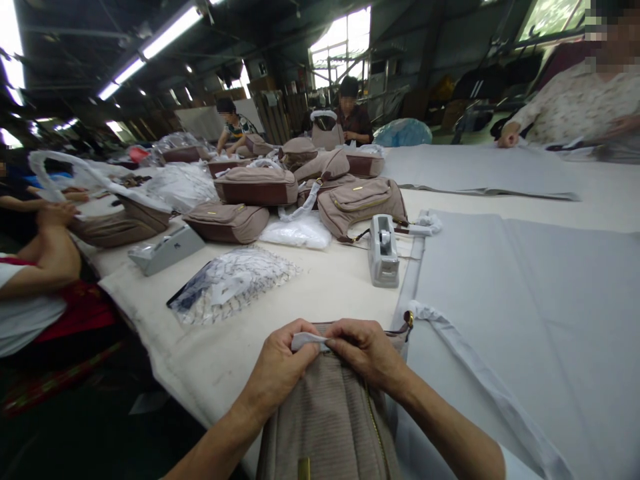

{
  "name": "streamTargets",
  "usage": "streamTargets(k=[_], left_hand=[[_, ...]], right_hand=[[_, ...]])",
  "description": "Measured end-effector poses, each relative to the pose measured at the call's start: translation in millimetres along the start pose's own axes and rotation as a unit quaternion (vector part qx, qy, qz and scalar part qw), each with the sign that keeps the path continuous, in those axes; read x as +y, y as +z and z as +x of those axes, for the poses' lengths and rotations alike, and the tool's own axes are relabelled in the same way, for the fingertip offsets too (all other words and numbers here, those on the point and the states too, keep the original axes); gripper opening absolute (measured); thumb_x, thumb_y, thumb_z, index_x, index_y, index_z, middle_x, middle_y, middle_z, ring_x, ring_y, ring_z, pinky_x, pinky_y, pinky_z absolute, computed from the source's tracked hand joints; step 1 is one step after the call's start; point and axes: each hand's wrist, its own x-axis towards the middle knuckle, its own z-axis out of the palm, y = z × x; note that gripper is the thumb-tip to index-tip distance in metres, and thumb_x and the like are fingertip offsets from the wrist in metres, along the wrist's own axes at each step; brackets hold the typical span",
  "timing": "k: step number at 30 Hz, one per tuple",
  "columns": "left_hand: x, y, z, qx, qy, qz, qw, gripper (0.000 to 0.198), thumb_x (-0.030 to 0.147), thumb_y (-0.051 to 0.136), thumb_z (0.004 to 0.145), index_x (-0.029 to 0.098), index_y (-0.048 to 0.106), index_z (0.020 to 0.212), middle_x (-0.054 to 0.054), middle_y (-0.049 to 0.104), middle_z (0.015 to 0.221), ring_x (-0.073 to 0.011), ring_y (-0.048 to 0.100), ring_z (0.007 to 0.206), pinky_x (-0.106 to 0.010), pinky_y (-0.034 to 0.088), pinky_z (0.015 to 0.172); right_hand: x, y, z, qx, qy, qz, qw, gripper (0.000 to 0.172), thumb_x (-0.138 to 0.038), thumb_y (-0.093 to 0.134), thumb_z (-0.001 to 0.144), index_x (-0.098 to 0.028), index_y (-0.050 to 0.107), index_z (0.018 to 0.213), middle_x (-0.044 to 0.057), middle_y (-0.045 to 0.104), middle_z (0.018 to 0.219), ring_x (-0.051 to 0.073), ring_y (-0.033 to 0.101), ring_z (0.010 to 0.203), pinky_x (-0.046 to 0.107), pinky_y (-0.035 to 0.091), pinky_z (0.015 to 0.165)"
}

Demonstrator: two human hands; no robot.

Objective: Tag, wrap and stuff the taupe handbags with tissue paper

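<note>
A taupe handbag [325,413] with a gold zipper lies at the table's near edge, right below me. Over its far end, my left hand [283,360] pinches a small piece of white paper [307,340] between thumb and fingers. The fingertips of my right hand [367,350] close on the paper's other end, just above the bag. Whether the paper is fixed to the bag is hidden by my fingers. From a gold ring [410,319] on the bag's right side, a strap wrapped in white [480,363] trails to the right.
Ahead stand a tape dispenser [384,250], a second dispenser [167,250] and a clear packet of tags [233,283]. Several taupe bags [257,185] are piled farther back. Grey sheets [540,287] cover the right side. Co-workers sit around the table, one close at left [35,293].
</note>
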Motion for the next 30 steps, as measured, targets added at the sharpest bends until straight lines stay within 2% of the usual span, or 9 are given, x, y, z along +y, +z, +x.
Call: streamTargets(k=[2, 4, 7, 9, 12, 15, 19, 23, 30], left_hand=[[-4.2, 1.5, -2.0, 0.01, 0.006, -0.01, 1.0, 0.011, 0.027, 0.059, 0.075, 0.016, 0.061, 0.078, 0.007, 0.045, 0.054, -0.0069, 0.035, 0.045, -0.018, 0.029, 0.046], [-8.6, 3.0, -4.8, 0.014, 0.034, -0.003, 0.999, 0.009, 0.024, 0.058, 0.076, 0.017, 0.063, 0.079, 0.004, 0.053, 0.06, -0.0093, 0.044, 0.053, -0.019, 0.035, 0.052], [-14.5, 4.7, -9.1, 0.019, 0.117, 0.038, 0.992, 0.01, 0.02, 0.055, 0.078, 0.018, 0.065, 0.077, -0.001, 0.063, 0.076, -0.0152, 0.057, 0.072, -0.023, 0.043, 0.067], [-17.4, 5.2, -11.2, 0.02, 0.169, 0.068, 0.983, 0.013, 0.016, 0.053, 0.079, 0.018, 0.066, 0.076, -0.002, 0.064, 0.076, -0.0162, 0.059, 0.075, -0.025, 0.043, 0.071], [-19.9, 5.1, -13.0, 0.023, 0.206, 0.101, 0.973, 0.015, 0.013, 0.052, 0.08, 0.018, 0.066, 0.077, -0.002, 0.061, 0.072, -0.0155, 0.057, 0.069, -0.025, 0.043, 0.065], [-21.0, 4.2, -13.6, 0.026, 0.223, 0.117, 0.967, 0.016, 0.012, 0.052, 0.08, 0.018, 0.066, 0.077, -0.002, 0.06, 0.071, -0.0152, 0.057, 0.068, -0.025, 0.043, 0.064], [-23.0, 3.4, -13.3, 0.028, 0.248, 0.116, 0.961, 0.016, 0.011, 0.052, 0.082, 0.018, 0.065, 0.078, -0.001, 0.061, 0.072, -0.014, 0.058, 0.068, -0.023, 0.044, 0.064], [-27.6, 4.6, -10.4, 0.036, 0.28, 0.107, 0.953, 0.016, 0.012, 0.052, 0.083, 0.019, 0.065, 0.078, 0.0, 0.06, 0.071, -0.0124, 0.058, 0.067, -0.021, 0.044, 0.062], [-21.8, 1.2, -8.0, 0.008, 0.228, 0.1, 0.969, 0.017, 0.01, 0.05, 0.079, 0.018, 0.064, 0.073, 0.001, 0.062, 0.073, -0.013, 0.058, 0.072, -0.022, 0.044, 0.069]], right_hand=[[3.4, 1.1, -2.4, 0.012, -0.014, 0.002, 1.0, 0.014, -0.022, 0.057, 0.085, -0.018, 0.07, 0.081, 0.0, 0.068, 0.075, 0.014, 0.061, 0.071, 0.022, 0.043, 0.066], [8.6, 0.7, -6.8, 0.017, -0.06, -0.026, 0.998, 0.016, -0.021, 0.055, 0.086, -0.019, 0.07, 0.085, 0.002, 0.069, 0.076, 0.015, 0.06, 0.071, 0.023, 0.043, 0.067], [14.8, -4.7, -15.6, -0.007, -0.168, -0.114, 0.979, 0.024, -0.015, 0.051, 0.086, -0.02, 0.069, 0.1, 0.006, 0.07, 0.087, 0.017, 0.058, 0.075, 0.028, 0.042, 0.07], [13.8, -10.6, -20.1, -0.034, -0.194, -0.138, 0.971, 0.033, -0.008, 0.049, 0.082, -0.02, 0.067, 0.107, 0.007, 0.069, 0.099, 0.019, 0.057, 0.081, 0.03, 0.042, 0.073], [3.9, -18.3, -20.7, -0.037, -0.119, -0.09, 0.988, 0.039, -0.002, 0.047, 0.077, -0.019, 0.068, 0.105, 0.006, 0.068, 0.097, 0.017, 0.059, 0.086, 0.028, 0.044, 0.077], [-6.2, -20.8, -13.7, -0.016, -0.019, -0.053, 0.998, 0.03, -0.008, 0.052, 0.08, -0.017, 0.069, 0.103, 0.005, 0.066, 0.088, 0.015, 0.059, 0.079, 0.025, 0.044, 0.07], [-9.0, -21.4, -0.9, -0.086, 0.04, -0.066, 0.993, 0.014, -0.022, 0.061, 0.081, -0.018, 0.071, 0.09, 0.003, 0.059, 0.088, 0.014, 0.056, 0.074, 0.023, 0.042, 0.063], [-8.3, -21.6, 5.3, -0.162, -0.012, -0.119, 0.979, 0.007, -0.021, 0.057, 0.085, -0.016, 0.062, 0.084, 0.003, 0.056, 0.088, 0.014, 0.054, 0.079, 0.024, 0.042, 0.07], [-3.3, -10.9, -5.1, -0.141, -0.107, -0.271, 0.946, 0.01, -0.022, 0.04, 0.092, -0.017, 0.048, 0.087, 0.005, 0.054, 0.085, 0.017, 0.05, 0.075, 0.028, 0.04, 0.068]])
